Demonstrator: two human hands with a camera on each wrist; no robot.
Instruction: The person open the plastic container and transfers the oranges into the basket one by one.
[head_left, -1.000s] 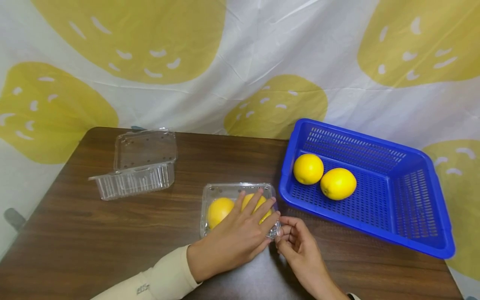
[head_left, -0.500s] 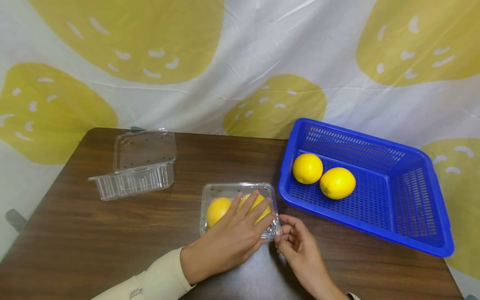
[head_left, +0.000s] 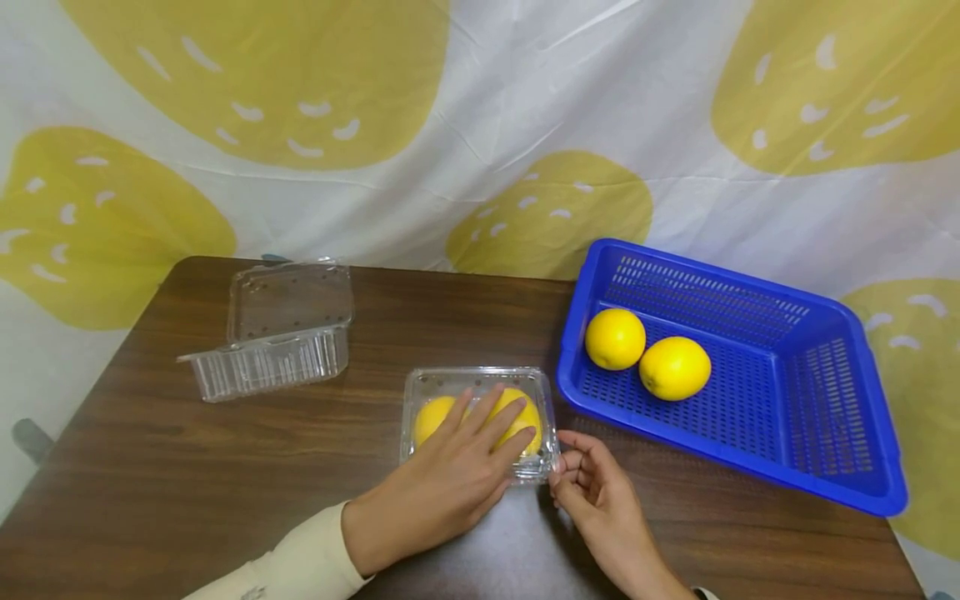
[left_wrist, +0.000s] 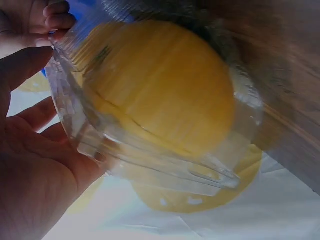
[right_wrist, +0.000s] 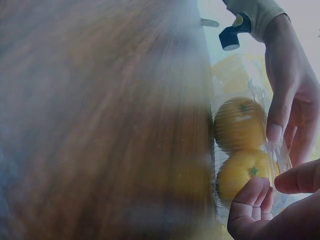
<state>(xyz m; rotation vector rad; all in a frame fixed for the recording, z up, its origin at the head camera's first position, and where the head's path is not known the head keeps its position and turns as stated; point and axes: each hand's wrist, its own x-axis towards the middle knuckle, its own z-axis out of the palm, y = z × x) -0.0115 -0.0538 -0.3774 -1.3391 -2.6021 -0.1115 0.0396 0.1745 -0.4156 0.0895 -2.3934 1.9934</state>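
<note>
Notably, the clear plastic clamshell box (head_left: pixel 450 383) lies on the dark brown wood-grain table (head_left: pixel 300 467), at ten o'clock from your right hand (head_left: pixel 603 492), whose thumb and curled fingers pinch its rim at the four o'clock corner. Its long axis runs nine to three. Your left hand (head_left: pixel 446 483) reaches over the lid from seven o'clock, fingers spread, covering more of it. Glossy and ribbed-sided, it shows two round yellow fruits (head_left: pixel 431 417) side by side; you can't tell whether it's latched.
</note>
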